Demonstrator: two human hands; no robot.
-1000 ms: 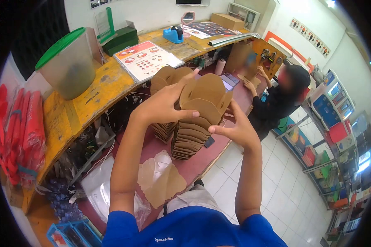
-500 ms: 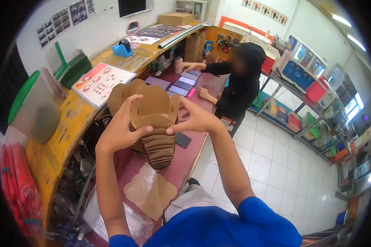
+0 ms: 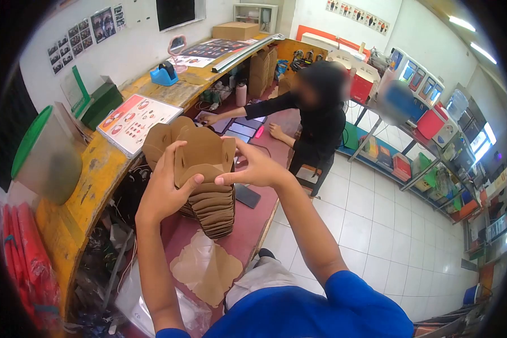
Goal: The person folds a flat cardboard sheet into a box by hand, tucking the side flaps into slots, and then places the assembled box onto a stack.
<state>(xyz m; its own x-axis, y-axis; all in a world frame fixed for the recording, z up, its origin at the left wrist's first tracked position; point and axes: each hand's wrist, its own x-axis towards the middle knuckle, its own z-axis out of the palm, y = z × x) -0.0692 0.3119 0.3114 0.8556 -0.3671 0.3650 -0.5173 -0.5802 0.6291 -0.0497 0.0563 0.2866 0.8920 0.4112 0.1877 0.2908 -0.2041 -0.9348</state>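
Pinching top kraft box (image 3: 204, 151) by its flaps with left hand (image 3: 163, 194) and right hand (image 3: 254, 169); seemingly done with nested stack (image 3: 215, 211) beneath, flat blank (image 3: 205, 269) remaining.

Held box (image 3: 203, 152): one
Paper box stacks (image 3: 214, 211): two
Flat box blank (image 3: 205, 270): one
Tape dispenser (image 3: 164, 73): one
Green-lidded tub (image 3: 45, 160): one
Menu booklet (image 3: 136, 115): one
Co-worker (image 3: 321, 121): one

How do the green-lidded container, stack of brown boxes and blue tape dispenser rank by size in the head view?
1-2. stack of brown boxes and green-lidded container: alike, the stack nearer, so unranked.
3. blue tape dispenser: clearly smallest.
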